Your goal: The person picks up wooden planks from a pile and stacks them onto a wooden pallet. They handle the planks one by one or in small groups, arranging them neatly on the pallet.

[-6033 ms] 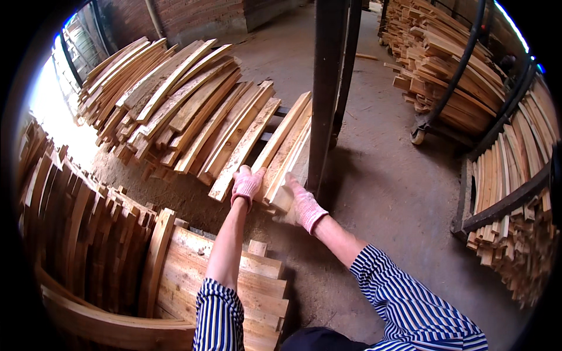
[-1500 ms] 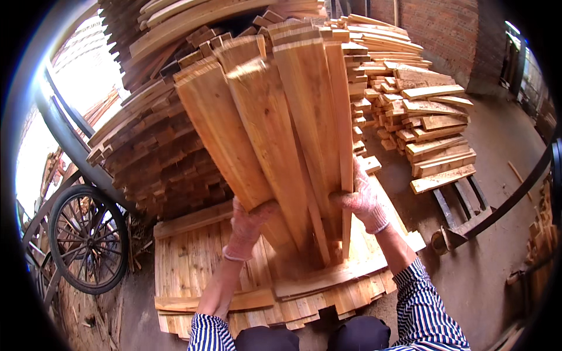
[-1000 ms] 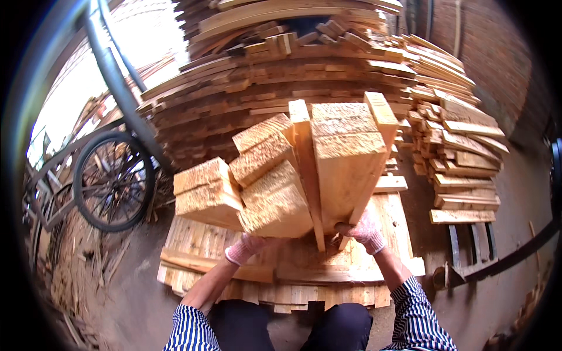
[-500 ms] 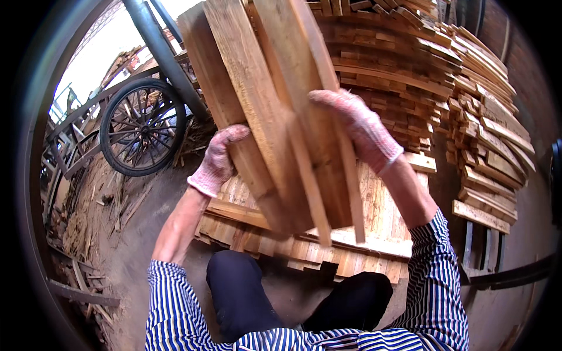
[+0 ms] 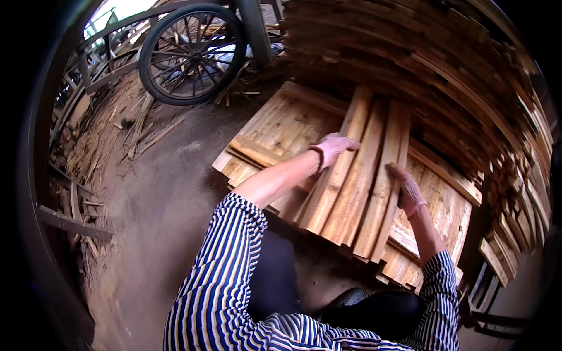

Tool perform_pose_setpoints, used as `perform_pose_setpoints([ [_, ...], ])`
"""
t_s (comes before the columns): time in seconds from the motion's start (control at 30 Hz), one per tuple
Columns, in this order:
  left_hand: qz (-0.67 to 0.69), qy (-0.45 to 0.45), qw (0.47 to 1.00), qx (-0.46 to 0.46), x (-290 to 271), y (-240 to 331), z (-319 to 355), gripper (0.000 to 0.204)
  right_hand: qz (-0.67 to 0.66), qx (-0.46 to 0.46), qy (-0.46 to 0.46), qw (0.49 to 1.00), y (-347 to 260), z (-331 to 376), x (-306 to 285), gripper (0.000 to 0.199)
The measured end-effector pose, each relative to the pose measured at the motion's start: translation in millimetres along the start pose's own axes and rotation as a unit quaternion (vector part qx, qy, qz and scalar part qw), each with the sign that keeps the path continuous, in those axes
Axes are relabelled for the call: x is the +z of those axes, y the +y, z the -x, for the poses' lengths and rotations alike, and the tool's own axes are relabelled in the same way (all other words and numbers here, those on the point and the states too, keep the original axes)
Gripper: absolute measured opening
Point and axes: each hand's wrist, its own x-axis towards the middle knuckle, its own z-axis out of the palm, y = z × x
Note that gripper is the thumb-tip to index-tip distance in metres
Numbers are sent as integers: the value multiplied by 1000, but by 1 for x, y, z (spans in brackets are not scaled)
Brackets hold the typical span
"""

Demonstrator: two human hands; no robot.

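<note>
Several narrow wooden boards [image 5: 355, 190] lie side by side, a little uneven, across a low stack of boards [image 5: 278, 128] in front of my knees. My left hand [image 5: 335, 147], in a pinkish knitted glove, presses against the left side of this bundle with its fingertips over the top. On the opposite side my gloved right hand [image 5: 408, 190] grips the outer board, thumb side on its edge. Between them the two hands hold the bundle. Crosswise slats [image 5: 257, 153] rest on the low stack under and beside the boards. The undersides of the boards are hidden.
A tall pile of stacked boards [image 5: 380, 52] rises behind the low stack and curves round to the right. A spoked wheel [image 5: 193, 55] stands at the far left beside a metal post [image 5: 254, 29]. Wood scraps [image 5: 140, 126] litter the ground at left.
Both hands have brought the bundle of boards down from in front of me onto the low stack. The view has tilted and shifted, so the wheel appears farther right and higher.
</note>
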Motion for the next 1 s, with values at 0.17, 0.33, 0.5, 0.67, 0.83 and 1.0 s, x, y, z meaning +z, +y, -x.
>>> perform_pose_setpoints([
  [0.17, 163, -104, 981, 33, -48, 13, 4, 41, 77, -36, 73, 994, 3, -7, -17, 51],
  [0.33, 328, -216, 903, -174, -186, 1, -24, 57, 78, -40, 92, 992, 4, -7, -1, 53],
  [0.5, 148, -55, 979, -131, -273, -76, -65, 68, 63, -53, 91, 992, 15, -18, 3, 47],
  [0.67, -225, 96, 969, 30, -228, -47, -66, 97, -5, -116, 130, 985, 21, -7, -25, 48],
  [0.83, -316, 113, 940, -60, -221, -27, -46, 72, 92, -99, 223, 965, 5, 0, 18, 88],
  [1.0, -335, 121, 933, -51, -273, -34, -37, 70, 188, -41, 313, 930, -6, 1, 23, 103],
])
